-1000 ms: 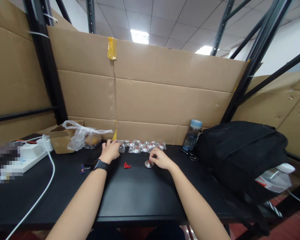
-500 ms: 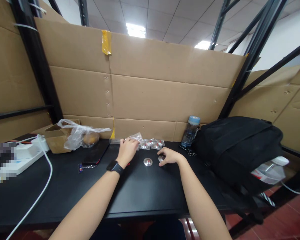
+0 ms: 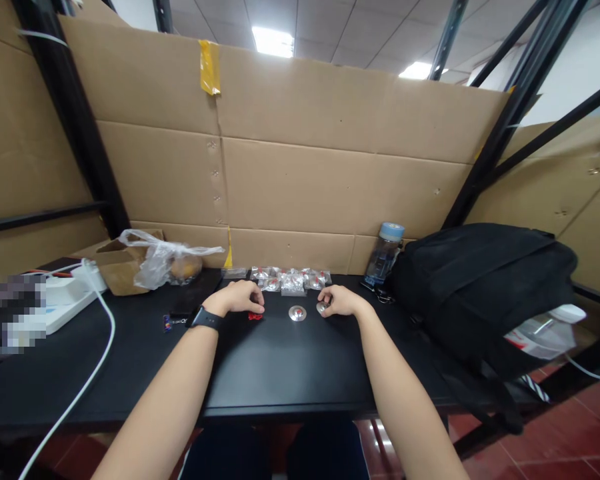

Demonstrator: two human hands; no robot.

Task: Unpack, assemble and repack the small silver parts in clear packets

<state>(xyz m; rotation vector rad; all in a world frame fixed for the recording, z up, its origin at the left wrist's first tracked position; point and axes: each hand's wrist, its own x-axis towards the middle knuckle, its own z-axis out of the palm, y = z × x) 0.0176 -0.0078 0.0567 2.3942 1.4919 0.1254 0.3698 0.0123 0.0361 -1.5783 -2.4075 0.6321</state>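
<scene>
My left hand (image 3: 243,297), with a dark watch on the wrist, hovers with bent, parted fingers over small red pieces (image 3: 255,316) on the black table. Its fingertips are close to the pieces; contact is hard to make out. My right hand (image 3: 341,301) pinches the edge of a round silvery disc (image 3: 321,307), partly hidden by the fingers. Between the hands a second silvery disc (image 3: 297,313) with a red centre lies flat. Behind them, several clear plastic packets (image 3: 293,284) holding similar discs sit in a row along the cardboard wall.
To the right stand a blue-lidded bottle (image 3: 384,253) and a black backpack (image 3: 485,293). At left are a knotted plastic bag (image 3: 157,263), a small cardboard box (image 3: 123,270), a white power strip (image 3: 73,310) and its cable (image 3: 93,373). A cardboard panel (image 3: 300,180) closes the back.
My left hand has left the packets and come left and nearer, over the red pieces. A packet now lies in front of the row. My right hand stays at its disc, its fingers closer together.
</scene>
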